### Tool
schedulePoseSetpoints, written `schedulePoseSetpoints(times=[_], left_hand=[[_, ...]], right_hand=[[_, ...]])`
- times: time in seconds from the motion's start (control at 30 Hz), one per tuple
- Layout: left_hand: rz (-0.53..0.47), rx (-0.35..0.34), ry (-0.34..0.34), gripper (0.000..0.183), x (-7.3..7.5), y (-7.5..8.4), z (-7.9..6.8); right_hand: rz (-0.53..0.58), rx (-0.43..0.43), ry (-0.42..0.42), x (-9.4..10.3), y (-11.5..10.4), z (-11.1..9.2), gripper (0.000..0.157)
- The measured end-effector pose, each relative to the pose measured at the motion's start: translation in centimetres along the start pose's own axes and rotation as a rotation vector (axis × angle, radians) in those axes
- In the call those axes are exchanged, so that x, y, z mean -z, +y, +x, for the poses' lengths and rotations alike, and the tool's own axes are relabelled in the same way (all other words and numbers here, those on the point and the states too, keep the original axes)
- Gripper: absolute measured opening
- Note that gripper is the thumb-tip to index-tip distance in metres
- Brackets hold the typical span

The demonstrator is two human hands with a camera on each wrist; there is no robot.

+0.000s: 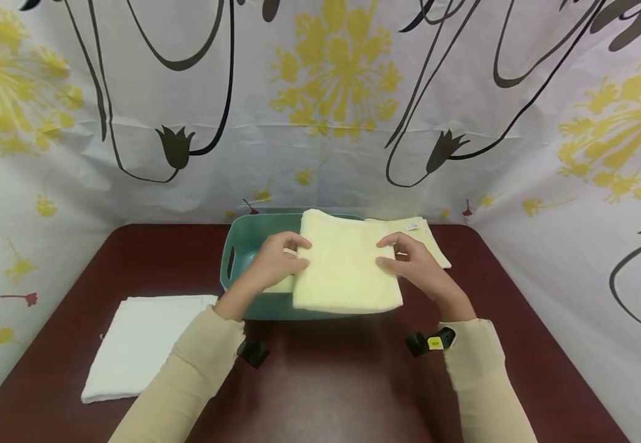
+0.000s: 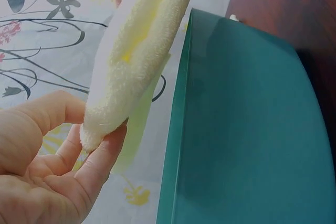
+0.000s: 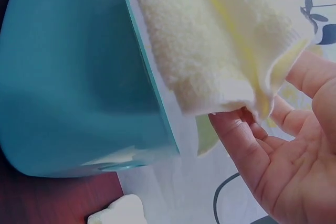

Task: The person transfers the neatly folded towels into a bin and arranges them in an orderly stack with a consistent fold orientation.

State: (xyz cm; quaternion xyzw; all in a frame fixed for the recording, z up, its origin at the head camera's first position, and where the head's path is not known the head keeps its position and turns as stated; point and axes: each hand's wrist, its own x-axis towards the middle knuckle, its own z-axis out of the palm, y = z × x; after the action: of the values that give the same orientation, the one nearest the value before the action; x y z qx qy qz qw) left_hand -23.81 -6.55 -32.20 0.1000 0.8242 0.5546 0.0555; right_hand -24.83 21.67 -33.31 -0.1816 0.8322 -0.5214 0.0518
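A folded pale yellow towel (image 1: pixel 348 264) is held up over the right part of a teal plastic basket (image 1: pixel 265 307). My left hand (image 1: pixel 278 261) pinches its left edge between thumb and fingers. At the opposite edge my right hand (image 1: pixel 409 261) grips it the same way. Both wrist views show the thick folded layers of the towel (image 2: pixel 131 66) above the basket's rim. Inside the basket lies some more pale yellow cloth (image 1: pixel 280 285), mostly hidden behind the held towel.
A folded white towel (image 1: pixel 137 344) lies on the dark red table (image 1: pixel 320 394) at the left, partly under my left sleeve in view. Behind the basket's right end is another yellow towel (image 1: pixel 433 243) with a small white tag. A patterned curtain (image 1: pixel 320 154) hangs behind the table.
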Motion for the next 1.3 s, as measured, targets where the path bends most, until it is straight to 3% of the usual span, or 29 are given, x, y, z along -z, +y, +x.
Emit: schedulePoseSetpoints(times=[0.77,1.0,1.3], left_hand=[[0.128,0.014,-0.033,0.030,2.8,0.6,0.6],[0.130,0.053,-0.058,0.032,3.9,0.6,1.0],[0.095,0.048,-0.072,0.034,5.3,0.2,1.4]], right_hand=[[0.008,-0.015,-0.027,-0.8,-1.3,2.8,0.032],[0.004,-0.019,-0.033,-1.2,-1.7,3.7,0.033],[0.007,-0.009,-0.059,-1.6,-2.2,5.2,0.031]])
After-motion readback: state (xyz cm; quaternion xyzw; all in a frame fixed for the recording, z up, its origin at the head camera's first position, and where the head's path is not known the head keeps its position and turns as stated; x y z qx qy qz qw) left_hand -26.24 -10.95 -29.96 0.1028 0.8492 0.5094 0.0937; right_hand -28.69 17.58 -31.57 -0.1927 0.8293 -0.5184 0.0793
